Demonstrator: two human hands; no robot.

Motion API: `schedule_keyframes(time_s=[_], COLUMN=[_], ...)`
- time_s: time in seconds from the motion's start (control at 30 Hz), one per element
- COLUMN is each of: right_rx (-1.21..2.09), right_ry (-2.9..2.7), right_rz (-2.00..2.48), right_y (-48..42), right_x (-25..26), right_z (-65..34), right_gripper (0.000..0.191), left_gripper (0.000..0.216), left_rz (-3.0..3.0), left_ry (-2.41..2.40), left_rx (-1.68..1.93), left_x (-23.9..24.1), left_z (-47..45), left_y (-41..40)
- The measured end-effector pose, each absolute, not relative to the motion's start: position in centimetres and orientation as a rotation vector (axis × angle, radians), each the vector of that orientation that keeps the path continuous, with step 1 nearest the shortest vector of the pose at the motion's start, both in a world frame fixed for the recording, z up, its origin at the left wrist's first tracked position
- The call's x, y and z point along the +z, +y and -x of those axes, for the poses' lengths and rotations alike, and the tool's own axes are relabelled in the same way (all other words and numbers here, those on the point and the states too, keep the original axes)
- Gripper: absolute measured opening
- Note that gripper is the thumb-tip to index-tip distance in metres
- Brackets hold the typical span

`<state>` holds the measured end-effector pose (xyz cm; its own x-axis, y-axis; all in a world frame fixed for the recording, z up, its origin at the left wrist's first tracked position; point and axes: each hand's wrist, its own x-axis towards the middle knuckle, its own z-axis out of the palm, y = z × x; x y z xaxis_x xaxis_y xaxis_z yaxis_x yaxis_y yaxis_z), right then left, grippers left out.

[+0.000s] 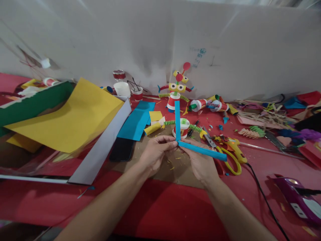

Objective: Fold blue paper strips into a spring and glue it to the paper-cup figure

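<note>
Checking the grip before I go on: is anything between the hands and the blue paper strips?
Nothing visible. The left hand and right hand both pinch the blue paper strips directly at the corner where they meet.

Both bare forearms reach forward and converge. The left hand [155,152] and right hand [200,162] meet at the fingertips, fingers pinched closed, palms turned inward, wrists slightly bent.

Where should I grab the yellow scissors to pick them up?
Probably by the yellow handle loops of the scissors, coming from the near side. The loops point toward the table's front edge, while the blades point away. The right hand, holding blue paper strips, lies just left of them.
</note>
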<state>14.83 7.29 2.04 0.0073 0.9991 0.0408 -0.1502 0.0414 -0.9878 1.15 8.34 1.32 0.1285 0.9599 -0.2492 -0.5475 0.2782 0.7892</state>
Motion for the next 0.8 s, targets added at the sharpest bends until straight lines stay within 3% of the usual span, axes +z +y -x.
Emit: schedule_keyframes(time_s=[0.3,0.8], right_rx=[1.359,1.024], right_ry=[-1.047,-1.305], right_rz=[0.927,1.202], right_y=[7.3,7.4], right_x=[1.6,1.6], right_z=[-14.2,-14.9], right_gripper=[0.008,0.013], left_gripper=[0.013,0.014], left_rz=[-0.608,-0.621], left_ry=[0.881,0.879], left_rx=[1.261,1.221], left_x=[1.6,1.4], left_z=[-1.3,-1.4], left_y=[8.3,8.1])
